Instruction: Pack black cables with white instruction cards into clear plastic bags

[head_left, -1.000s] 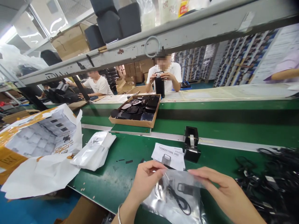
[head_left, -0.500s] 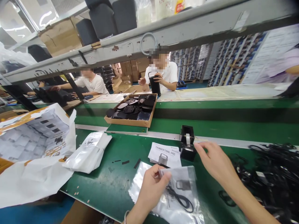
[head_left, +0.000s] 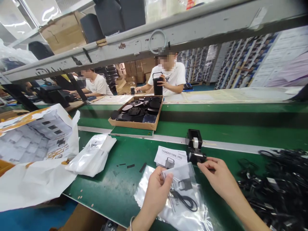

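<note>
My left hand (head_left: 157, 189) pinches the folded top edge of a clear plastic bag (head_left: 178, 195) that lies on the green table and holds a black cable and a small black adapter. My right hand (head_left: 218, 178) is just in front of the black tape dispenser (head_left: 194, 149), with thumb and fingers pinched together at its front edge. What they pinch is too small to make out. A white leaflet printed "THUNDER TRAIL PRO" (head_left: 171, 156) lies flat between the bag and the dispenser.
A heap of black cables (head_left: 271, 189) fills the right of the table. A stack of clear bags (head_left: 92, 155) and a paper-lined carton (head_left: 33, 141) lie at the left. A cardboard tray of black parts (head_left: 136, 114) sits on the green conveyor. Two people work opposite.
My right hand left the bag, reached to the tape dispenser, then drew back a little toward me with its fingers pinched. My left hand keeps holding the bag's top edge.
</note>
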`<state>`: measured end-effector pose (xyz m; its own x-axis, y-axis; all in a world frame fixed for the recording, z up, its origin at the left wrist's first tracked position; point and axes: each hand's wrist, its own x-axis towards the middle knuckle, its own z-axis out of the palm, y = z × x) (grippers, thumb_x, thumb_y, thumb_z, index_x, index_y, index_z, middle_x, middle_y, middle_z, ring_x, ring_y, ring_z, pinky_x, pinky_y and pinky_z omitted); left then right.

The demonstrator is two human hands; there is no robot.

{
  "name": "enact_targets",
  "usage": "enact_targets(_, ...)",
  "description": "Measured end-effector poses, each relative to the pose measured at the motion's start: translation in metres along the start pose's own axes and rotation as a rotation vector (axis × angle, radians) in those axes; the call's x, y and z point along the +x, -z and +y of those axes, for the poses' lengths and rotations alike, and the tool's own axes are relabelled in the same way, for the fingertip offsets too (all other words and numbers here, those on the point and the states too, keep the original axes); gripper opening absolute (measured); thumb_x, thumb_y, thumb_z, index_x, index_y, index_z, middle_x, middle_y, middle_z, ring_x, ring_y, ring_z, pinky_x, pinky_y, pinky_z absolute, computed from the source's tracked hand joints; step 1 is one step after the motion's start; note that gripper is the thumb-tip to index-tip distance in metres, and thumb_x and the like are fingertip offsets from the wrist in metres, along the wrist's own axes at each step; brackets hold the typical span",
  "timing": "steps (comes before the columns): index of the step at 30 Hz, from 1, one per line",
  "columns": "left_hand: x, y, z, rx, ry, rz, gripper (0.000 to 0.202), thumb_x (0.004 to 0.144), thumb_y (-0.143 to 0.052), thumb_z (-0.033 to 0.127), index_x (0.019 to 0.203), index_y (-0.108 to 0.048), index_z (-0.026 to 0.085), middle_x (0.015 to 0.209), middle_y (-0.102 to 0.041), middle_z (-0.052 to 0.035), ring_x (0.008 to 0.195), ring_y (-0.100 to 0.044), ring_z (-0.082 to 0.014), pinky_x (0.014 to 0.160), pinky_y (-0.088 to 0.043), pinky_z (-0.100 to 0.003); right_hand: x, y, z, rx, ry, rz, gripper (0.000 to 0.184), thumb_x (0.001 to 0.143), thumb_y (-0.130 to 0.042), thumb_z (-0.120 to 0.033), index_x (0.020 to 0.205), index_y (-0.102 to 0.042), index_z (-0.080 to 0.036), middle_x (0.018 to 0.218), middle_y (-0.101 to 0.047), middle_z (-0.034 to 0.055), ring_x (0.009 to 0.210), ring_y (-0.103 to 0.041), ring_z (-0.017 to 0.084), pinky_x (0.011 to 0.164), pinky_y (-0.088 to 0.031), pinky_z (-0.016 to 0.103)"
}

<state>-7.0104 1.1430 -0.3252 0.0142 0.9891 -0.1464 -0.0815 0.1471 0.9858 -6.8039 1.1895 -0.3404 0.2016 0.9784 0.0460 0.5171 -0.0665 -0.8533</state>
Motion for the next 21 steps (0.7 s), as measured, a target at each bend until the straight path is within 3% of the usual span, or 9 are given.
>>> enact_targets(2,-0.001,-0.001,0.002,0.02,-0.011,0.02,0.04,0.076,-0.061,0.056,0.078,-0.051,0.017,0.062,-0.049,0.0043,0.055,-0.043,-0.01,0.053,-0.033,-0.02,-0.009,0.007,-0.001,-0.035,0.015,-0.026,0.031,0.065,-0.06,-0.05,0.052,-0.061,-0.022,0.094,-0.057,0.0111,0.095,-0.055,0.034,0.081,-0.045,0.049)
enact_targets(4,-0.004,-0.002,0.005,0.051,-0.028,0.033,0.037,0.078,-0.059,0.054,0.077,-0.05,0.017,0.063,-0.05,0.0041,0.056,-0.044,-0.0102,0.054,-0.034,-0.02,-0.022,0.013,-0.012,0.026,0.035,-0.177,0.032,0.071,-0.055,-0.051,0.058,-0.062,-0.022,0.08,-0.06,0.0058,0.076,-0.059,0.025,0.071,-0.047,0.039)
enact_targets(6,-0.008,-0.004,0.007,0.089,-0.051,0.032,0.035,0.08,-0.057,0.051,0.077,-0.05,0.018,0.065,-0.052,0.0031,0.058,-0.047,-0.0112,0.055,-0.036,-0.021,-0.037,0.013,-0.027,0.154,0.024,-0.415,0.037,0.081,-0.047,-0.053,0.064,-0.058,-0.022,0.06,-0.054,-0.0006,0.059,-0.054,0.017,0.058,-0.045,0.028)
enact_targets(9,-0.014,-0.01,0.006,0.182,-0.082,0.022,0.032,0.084,-0.053,0.049,0.077,-0.05,0.018,0.064,-0.051,0.0029,0.057,-0.047,-0.0117,0.055,-0.037,-0.021,-0.05,-0.001,-0.046,0.154,-0.022,-0.553,0.042,0.083,-0.038,-0.055,0.061,-0.048,-0.021,0.052,-0.05,-0.0035,0.045,-0.043,0.012,0.048,-0.036,0.024)
enact_targets(12,-0.02,-0.014,0.006,0.218,-0.095,0.053,0.033,0.085,-0.051,0.049,0.077,-0.05,0.017,0.062,-0.05,0.003,0.056,-0.045,-0.0112,0.052,-0.035,-0.021,-0.052,-0.018,-0.05,0.019,-0.059,-0.545,0.046,0.083,-0.037,-0.056,0.054,-0.045,-0.021,0.052,-0.059,0.0005,0.042,-0.043,0.011,0.047,-0.034,0.026)
enact_targets(15,-0.025,-0.005,0.013,0.143,-0.089,0.085,0.036,0.082,-0.054,0.052,0.075,-0.049,0.017,0.061,-0.048,0.0036,0.055,-0.043,-0.0103,0.052,-0.035,-0.02,-0.055,-0.022,-0.045,-0.127,-0.048,-0.527,0.047,0.079,-0.046,-0.056,0.046,-0.041,-0.023,0.045,-0.056,0.0013,0.046,-0.048,0.016,0.05,-0.032,0.028)
enact_targets(18,-0.038,0.029,0.029,0.138,-0.065,0.053,0.037,0.079,-0.058,0.053,0.071,-0.046,0.019,0.061,-0.046,0.0042,0.055,-0.042,-0.0101,0.053,-0.036,-0.019,-0.057,-0.012,-0.04,-0.269,0.017,-0.513,0.035,0.072,-0.057,-0.043,0.048,-0.04,-0.023,0.049,-0.055,0.0007,0.052,-0.049,0.019,0.051,-0.027,0.029)
enact_targets(19,-0.044,0.045,0.035,0.175,-0.048,0.035,0.037,0.078,-0.06,0.052,0.069,-0.045,0.019,0.06,-0.043,0.0048,0.055,-0.04,-0.01,0.053,-0.035,-0.019,-0.054,-0.007,-0.037,-0.317,0.031,-0.452,0.029,0.072,-0.056,-0.042,0.053,-0.043,-0.024,0.054,-0.057,0.0012,0.054,-0.051,0.021,0.051,-0.029,0.03)
enact_targets(21,-0.06,0.081,0.046,0.308,0.019,-0.007,0.036,0.079,-0.061,0.048,0.065,-0.043,0.019,0.059,-0.038,0.0056,0.055,-0.037,-0.0096,0.052,-0.033,-0.018,-0.042,0.0,-0.031,-0.39,0.076,-0.2,0.025,0.074,-0.052,-0.048,0.072,-0.052,-0.024,0.073,-0.063,0.0058,0.067,-0.057,0.026,0.056,-0.037,0.033)
